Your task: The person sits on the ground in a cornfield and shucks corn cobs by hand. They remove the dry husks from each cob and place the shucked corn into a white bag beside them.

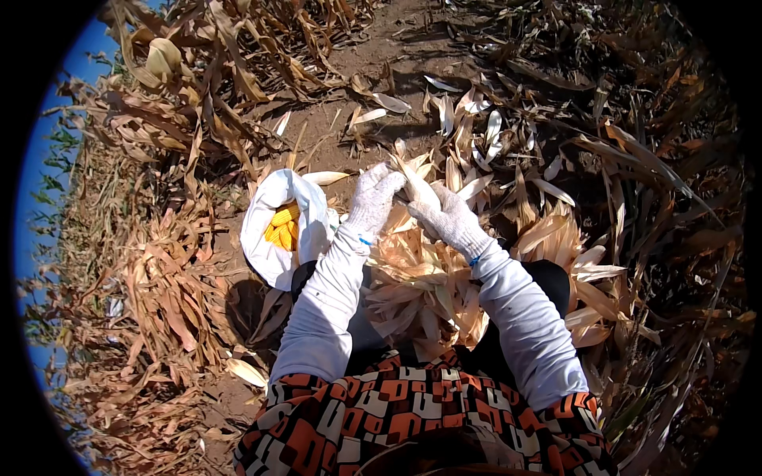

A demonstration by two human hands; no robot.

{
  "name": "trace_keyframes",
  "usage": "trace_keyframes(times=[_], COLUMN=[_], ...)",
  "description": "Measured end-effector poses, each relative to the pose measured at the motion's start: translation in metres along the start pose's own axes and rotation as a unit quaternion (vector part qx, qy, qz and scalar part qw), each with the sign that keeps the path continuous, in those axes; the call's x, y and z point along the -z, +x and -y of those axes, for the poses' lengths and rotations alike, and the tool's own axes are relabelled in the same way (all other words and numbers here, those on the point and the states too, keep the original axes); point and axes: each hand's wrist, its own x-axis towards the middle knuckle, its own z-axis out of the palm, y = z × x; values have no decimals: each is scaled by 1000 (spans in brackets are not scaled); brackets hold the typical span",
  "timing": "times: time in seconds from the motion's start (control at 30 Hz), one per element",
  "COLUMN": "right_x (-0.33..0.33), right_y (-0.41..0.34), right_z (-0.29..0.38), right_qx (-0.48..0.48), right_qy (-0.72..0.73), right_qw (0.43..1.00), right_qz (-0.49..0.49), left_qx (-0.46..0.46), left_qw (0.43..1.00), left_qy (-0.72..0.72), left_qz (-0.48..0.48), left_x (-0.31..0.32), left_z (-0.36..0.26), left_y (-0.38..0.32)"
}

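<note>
Between my two hands is an ear of corn in its pale dry husk (421, 189), tilted over a heap of husks. My left hand (376, 196), in a white knit glove, grips the husk on its left side. From the right, my right hand (449, 217), gloved the same way, holds the ear with its thumb along the husk. To the left of my left hand stands a white sack (312, 217) with its mouth rolled wide. Several husked yellow corn ears (282, 227) lie inside it. No bare kernels show on the ear in my hands.
A heap of dry husks (422, 285) lies between my legs, and more husks (553, 238) are piled by my right knee. Dry corn stalks (196, 77) stand or lean at upper left. Loose pale husk leaves (390, 102) litter the bare soil (381, 53) ahead.
</note>
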Motion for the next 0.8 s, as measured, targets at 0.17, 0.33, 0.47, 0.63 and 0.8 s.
trace_keyframes(times=[0.17,0.33,0.47,0.63,0.8], right_x=[2,5,2,2,0], right_y=[7,-4,-7,-8,-12], right_z=[-17,9,15,10,18], right_qx=[25,-39,-29,39,44], right_qy=[-35,-99,-152,-201,-290], right_qw=[999,994,988,978,955], right_qz=[10,17,2,-33,-50], left_qx=[-4,-17,10,37,37], left_qw=[1000,1000,999,998,996], left_qy=[-9,-26,-43,-32,-63], left_qz=[12,-2,-27,-46,-51], left_x=[12,7,2,-6,-4], left_z=[15,14,13,4,13], left_y=[9,4,-1,-8,-6])
